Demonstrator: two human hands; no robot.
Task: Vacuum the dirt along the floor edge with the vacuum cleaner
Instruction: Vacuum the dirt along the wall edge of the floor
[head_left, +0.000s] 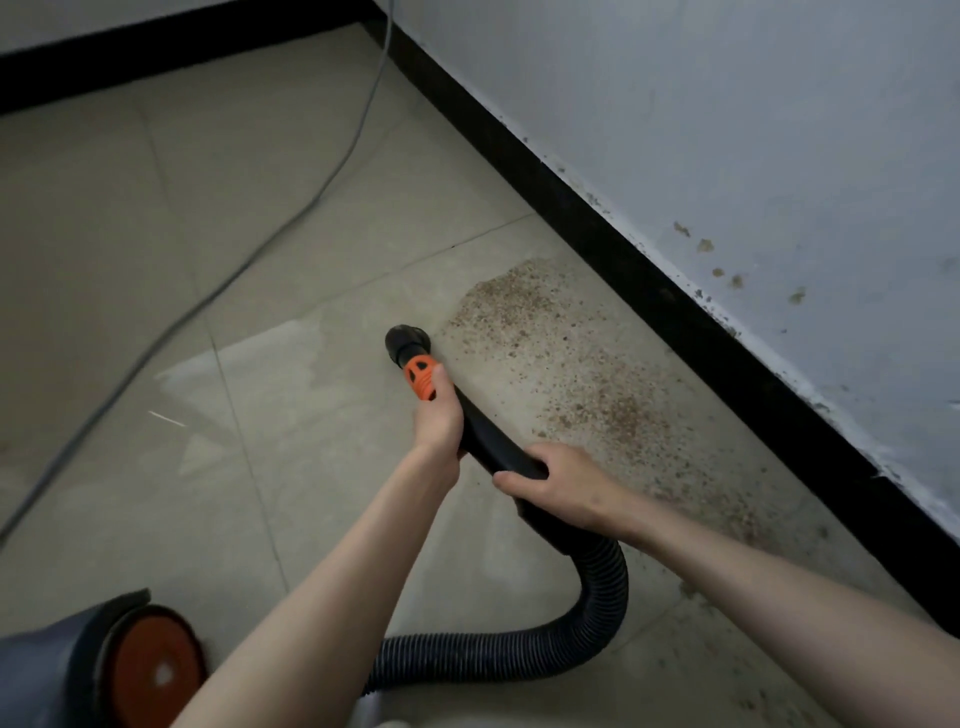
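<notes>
A black vacuum wand with an orange collar (422, 378) ends in a round black nozzle (404, 339) just above the tiled floor. My left hand (438, 415) grips the wand right behind the orange collar. Farther back, my right hand (550, 480) grips the black handle where the ribbed hose (597, 613) starts. Brown gritty dirt (561, 364) spreads over the floor right of the nozzle, along the black skirting (675, 291). The nozzle sits at the dirt patch's left edge. The vacuum body (104, 665), grey with an orange wheel, stands at bottom left.
A grey power cord (249, 260) runs across the tiles from the back wall to the left edge. A pale smear (249, 358) marks the floor left of the nozzle. The stained white wall (753, 156) rises on the right; more skirting lines the back wall.
</notes>
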